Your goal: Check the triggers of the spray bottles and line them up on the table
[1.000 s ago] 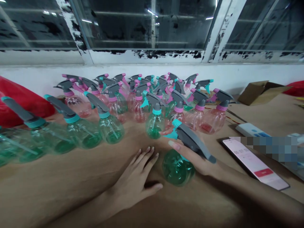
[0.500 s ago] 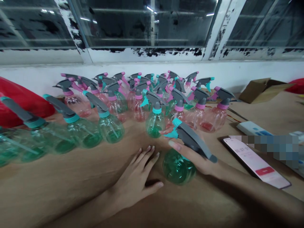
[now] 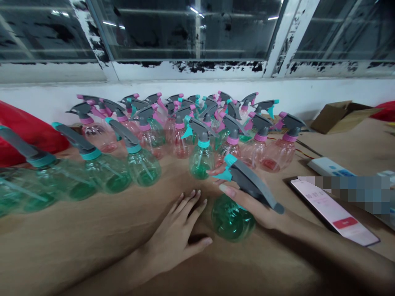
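My right hand is wrapped round the neck of a green spray bottle with a grey and turquoise trigger head. The bottle is in front of me, and part of its collar is hidden by the hand. My left hand lies flat on the brown table, fingers spread, just left of that bottle and apart from it. Straight ahead stands another green spray bottle with a turquoise collar. A third green spray bottle is nearest on the left, ending a row of several alike.
Pink and green spray bottles crowd the back by the wall. To the right lie a phone with a lit screen, a white box and an open cardboard box. A red bag is at the left.
Both hands and the gripped spray bottle stay almost in place. The left row of bottles appears shifted very slightly leftward in view.
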Demonstrator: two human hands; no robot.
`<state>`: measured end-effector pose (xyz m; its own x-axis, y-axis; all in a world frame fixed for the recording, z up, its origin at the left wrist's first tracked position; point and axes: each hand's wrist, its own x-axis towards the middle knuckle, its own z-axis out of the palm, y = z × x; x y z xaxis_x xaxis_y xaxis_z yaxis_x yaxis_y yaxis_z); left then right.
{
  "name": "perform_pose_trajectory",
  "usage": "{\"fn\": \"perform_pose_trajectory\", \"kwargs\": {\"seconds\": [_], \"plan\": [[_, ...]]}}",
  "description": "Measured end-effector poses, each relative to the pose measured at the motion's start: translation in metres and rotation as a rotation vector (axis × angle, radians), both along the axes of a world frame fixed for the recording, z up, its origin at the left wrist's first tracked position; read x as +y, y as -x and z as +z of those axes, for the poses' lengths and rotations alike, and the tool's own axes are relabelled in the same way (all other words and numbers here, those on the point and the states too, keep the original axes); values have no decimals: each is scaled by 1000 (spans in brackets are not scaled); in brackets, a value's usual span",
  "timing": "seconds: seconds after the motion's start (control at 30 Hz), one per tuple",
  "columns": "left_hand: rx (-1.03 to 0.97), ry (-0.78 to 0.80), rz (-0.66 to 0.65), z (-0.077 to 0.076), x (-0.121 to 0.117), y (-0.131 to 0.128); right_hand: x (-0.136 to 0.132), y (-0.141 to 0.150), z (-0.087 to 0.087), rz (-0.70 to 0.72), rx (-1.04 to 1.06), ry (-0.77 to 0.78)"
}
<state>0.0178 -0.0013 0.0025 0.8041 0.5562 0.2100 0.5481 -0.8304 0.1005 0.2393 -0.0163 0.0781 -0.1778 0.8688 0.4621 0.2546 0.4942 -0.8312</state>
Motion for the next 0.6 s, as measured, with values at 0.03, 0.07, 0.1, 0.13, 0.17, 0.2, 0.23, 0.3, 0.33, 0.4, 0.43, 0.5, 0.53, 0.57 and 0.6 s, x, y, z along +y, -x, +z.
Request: {"fn": "perform_pose_trajectory", "kwargs": {"seconds": [0.03, 0.07, 0.1, 0.13, 0.17, 0.2, 0.23, 0.3, 0.33, 0.4, 0.43, 0.5, 0.53, 0.57, 0.6], "plan": [[3, 3, -1, 0, 0, 0, 0, 0, 0, -6, -6, -1], [6, 6, -1, 1, 0, 0, 0, 0, 0, -10, -7, -2], [10, 7, 0, 1, 0, 0, -1, 0, 0, -13, -10, -1], [11, 6, 0, 1, 0, 0, -1, 0, 0, -16, -10, 1], [13, 6, 2, 1, 0, 0, 0, 0, 0, -17, -9, 1], [15, 6, 4, 1, 0, 0, 0, 0, 0, -16, -9, -2], [15, 6, 5, 1, 0, -1, 0, 0, 0, -17, -9, -9], [19, 11, 4, 2, 0, -1, 0, 1, 0, -20, -12, -30], [22, 14, 3, 2, 0, -1, 0, 1, 1, -21, -13, -31], [27, 15, 3, 3, -1, -1, -1, 1, 2, -21, -19, -14], [29, 13, 1, 3, -1, -1, -1, 1, 3, -19, -20, -3], [32, 5, -2, 3, -2, -1, -2, 1, 5, -18, -19, 9], [36, 1, -1, 3, -2, -1, -2, 1, 6, -21, -19, 2], [39, -4, 2, 2, -2, -1, -3, 1, 7, -24, -25, -11], [41, -7, 5, 2, -2, -2, -3, 0, 8, -26, -40, -17]]}}
